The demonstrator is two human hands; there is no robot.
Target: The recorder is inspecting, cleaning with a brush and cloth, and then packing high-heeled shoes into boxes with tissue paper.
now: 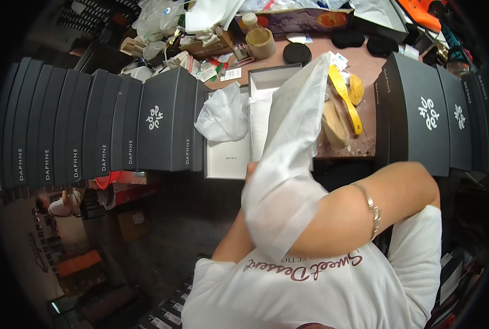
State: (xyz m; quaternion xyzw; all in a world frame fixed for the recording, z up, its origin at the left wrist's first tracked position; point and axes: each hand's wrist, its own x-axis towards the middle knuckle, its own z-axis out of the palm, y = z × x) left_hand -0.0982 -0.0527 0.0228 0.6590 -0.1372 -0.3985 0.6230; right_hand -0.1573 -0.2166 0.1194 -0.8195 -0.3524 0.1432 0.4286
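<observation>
A large, thin white paper sheet or bag (296, 118) stands up in front of me, its top reaching over the table. My right hand (283, 203) and wrist are behind or inside its lower part, showing only faintly through it; the fingers cannot be made out. My left hand (250, 169) is mostly hidden behind the sheet, with a small part showing at its left edge. Beyond it lies an open shoebox (225, 165) with a white inside and crumpled white tissue (223, 114). Beside the sheet on the right rests a beige shoe (335, 126).
A yellow brush-like tool (345, 100) and a yellow sponge-like pad (356, 89) lie near the shoe. Dark shoeboxes stand in rows at left (168, 120) and right (414, 115). Behind are a tape roll (262, 46), a round black tin (297, 54) and clutter.
</observation>
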